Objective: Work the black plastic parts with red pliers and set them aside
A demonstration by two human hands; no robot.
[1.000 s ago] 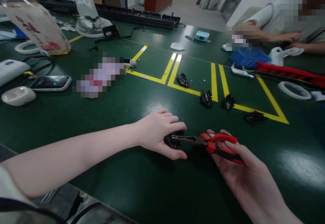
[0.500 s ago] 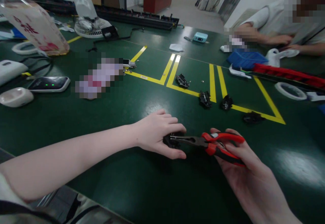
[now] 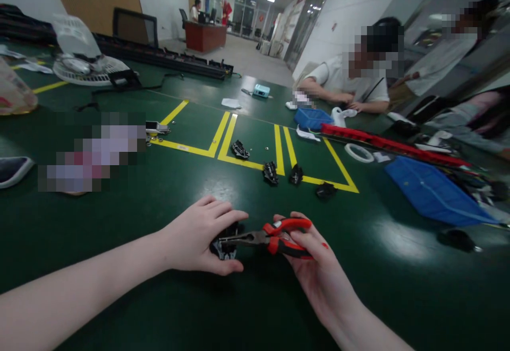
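My left hand [image 3: 205,234] is closed around a small black plastic part [image 3: 228,251], steadying it low over the green table [image 3: 159,303]. Red-handled needle-nose pliers [image 3: 279,238] are gripped in my right hand [image 3: 314,260]. Their jaws reach left onto the part between my left thumb and fingers; whether they pinch anything there I cannot tell. Beyond my hands lie similar black parts: one inside a yellow-taped box [image 3: 240,150], one on the tape line [image 3: 270,172], another beside it [image 3: 296,174], and a darker one [image 3: 325,190] farther right.
A blue bin [image 3: 434,189] sits at right, near a tape roll [image 3: 359,153] and a long red strip [image 3: 390,143]. A smaller blue bin [image 3: 313,119] is farther back. A white fan [image 3: 82,59] and a pixelated object [image 3: 99,152] are at left. People sit across the table.
The view has swung right and up, so everything sits farther left and more of the right side shows. My hands still hold the black part and the pliers; more of the part is visible.
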